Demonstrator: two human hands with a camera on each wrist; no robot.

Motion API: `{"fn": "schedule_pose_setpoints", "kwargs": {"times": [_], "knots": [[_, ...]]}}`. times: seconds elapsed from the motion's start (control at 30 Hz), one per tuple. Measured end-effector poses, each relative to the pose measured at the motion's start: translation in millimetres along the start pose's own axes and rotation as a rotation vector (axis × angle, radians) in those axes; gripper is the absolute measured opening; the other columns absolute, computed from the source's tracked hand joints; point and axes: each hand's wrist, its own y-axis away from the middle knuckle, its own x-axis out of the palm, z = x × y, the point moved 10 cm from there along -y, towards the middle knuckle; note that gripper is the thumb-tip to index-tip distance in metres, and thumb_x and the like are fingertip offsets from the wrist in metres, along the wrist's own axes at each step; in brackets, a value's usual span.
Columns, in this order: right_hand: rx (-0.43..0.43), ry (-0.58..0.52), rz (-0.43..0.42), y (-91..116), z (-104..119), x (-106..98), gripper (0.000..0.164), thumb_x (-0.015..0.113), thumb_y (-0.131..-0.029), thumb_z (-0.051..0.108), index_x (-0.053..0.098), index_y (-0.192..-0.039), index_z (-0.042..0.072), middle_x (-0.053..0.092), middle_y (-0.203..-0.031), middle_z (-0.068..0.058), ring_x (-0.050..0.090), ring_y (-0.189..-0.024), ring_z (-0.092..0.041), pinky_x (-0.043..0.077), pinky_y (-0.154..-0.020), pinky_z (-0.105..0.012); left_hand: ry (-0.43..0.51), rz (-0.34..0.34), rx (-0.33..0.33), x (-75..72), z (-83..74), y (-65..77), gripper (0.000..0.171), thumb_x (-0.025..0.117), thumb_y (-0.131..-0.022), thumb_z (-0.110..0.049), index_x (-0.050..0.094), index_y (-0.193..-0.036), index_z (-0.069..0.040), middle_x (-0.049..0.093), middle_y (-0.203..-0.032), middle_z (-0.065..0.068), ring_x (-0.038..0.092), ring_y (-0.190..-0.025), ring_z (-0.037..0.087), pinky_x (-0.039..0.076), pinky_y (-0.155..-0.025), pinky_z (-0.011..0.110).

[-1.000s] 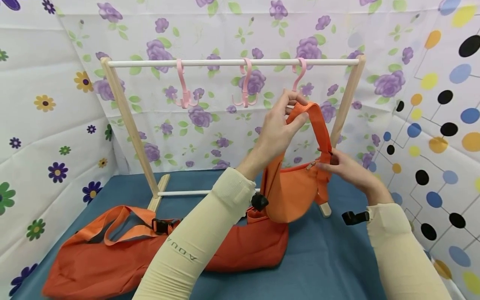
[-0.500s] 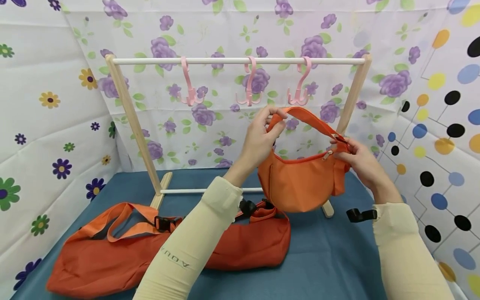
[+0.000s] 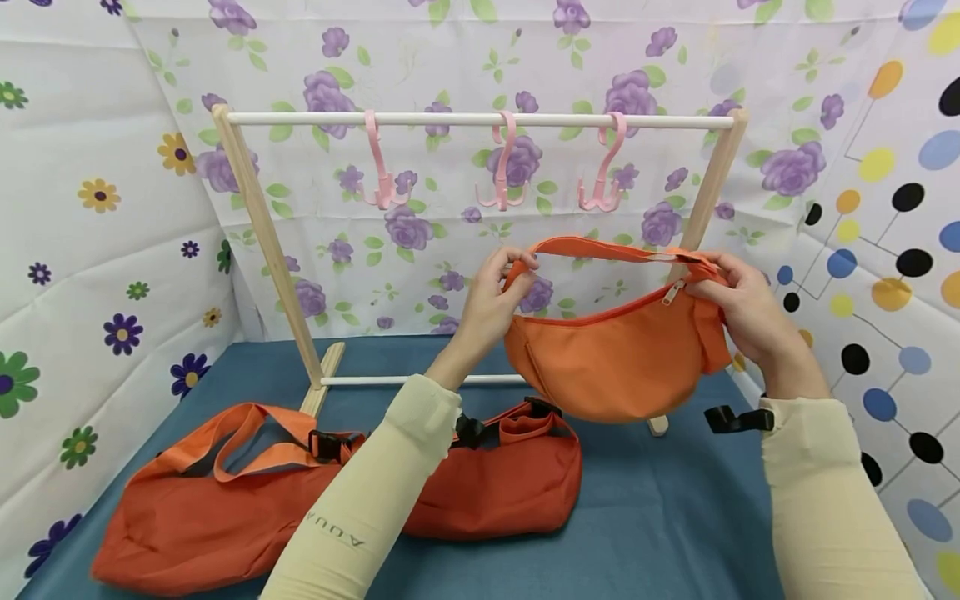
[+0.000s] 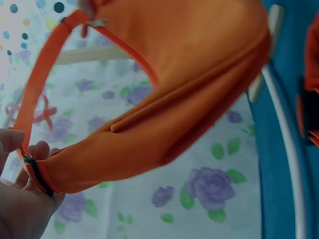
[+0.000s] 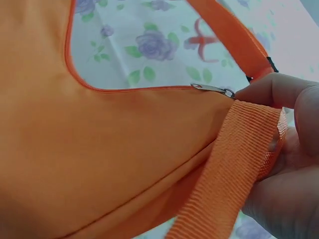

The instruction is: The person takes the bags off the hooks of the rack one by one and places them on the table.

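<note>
An orange shoulder bag [image 3: 615, 358] hangs in the air between both hands, below the pink hooks. My left hand [image 3: 491, 296] pinches its strap at the left end; in the left wrist view the strap [image 4: 37, 89] runs from thumb and fingers to the far corner. My right hand [image 3: 750, 312] grips the right corner beside the zipper pull [image 3: 672, 292]. In the right wrist view a ribbed webbing end [image 5: 229, 164] hangs down from the right thumb and fingers. The bag's opening edge is upward, its right side slightly higher.
A wooden rack with a white bar [image 3: 442, 119] carries pink hooks [image 3: 600, 179]. Two red-orange bags [image 3: 210, 517] with straps and black buckles lie on the blue cloth [image 3: 637, 533]. Patterned sheets surround the place on three sides.
Both hands have come down from near the right hook and moved apart. The strap, earlier raised in a loop, is now stretched sideways, and the bag has turned its broad side toward me.
</note>
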Motion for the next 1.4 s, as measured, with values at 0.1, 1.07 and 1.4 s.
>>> {"fn": "schedule_pose_setpoints", "kwargs": {"times": [0.1, 1.07, 1.4], "knots": [[0.007, 0.006, 0.012, -1.3, 9.2, 4.5, 0.028, 0.059, -0.104, 0.001, 0.063, -0.129, 0.012, 0.071, -0.109, -0.001, 0.067, -0.093, -0.013, 0.058, -0.080, -0.021, 0.011, 0.019, -0.008, -0.4, 12.0, 5.3, 0.008, 0.058, -0.108, -0.011, 0.059, -0.114, -0.007, 0.062, -0.128, 0.012, 0.062, -0.108, 0.029, 0.048, -0.086, 0.036], [-0.050, -0.180, -0.057, 14.9, 52.4, -17.8, 0.029, 0.056, -0.104, -0.004, 0.064, -0.130, 0.005, 0.070, -0.115, -0.006, 0.071, -0.093, -0.017, 0.060, -0.080, -0.025, 0.342, 0.157, -0.288, 47.8, 94.6, 74.1, 0.041, 0.043, -0.114, -0.023, 0.041, -0.155, -0.017, 0.048, -0.143, 0.021, 0.059, -0.125, 0.035, 0.057, -0.095, 0.051], [0.005, -0.157, -0.080, 38.2, 21.6, -47.9, 0.037, 0.054, -0.103, -0.008, 0.061, -0.136, 0.008, 0.071, -0.112, -0.004, 0.073, -0.086, -0.018, 0.061, -0.070, -0.029, 0.348, 0.129, -0.326, 59.3, 95.4, 90.0, 0.040, 0.044, -0.114, -0.029, 0.045, -0.153, -0.020, 0.054, -0.136, 0.017, 0.063, -0.107, 0.026, 0.060, -0.085, 0.048]]}}
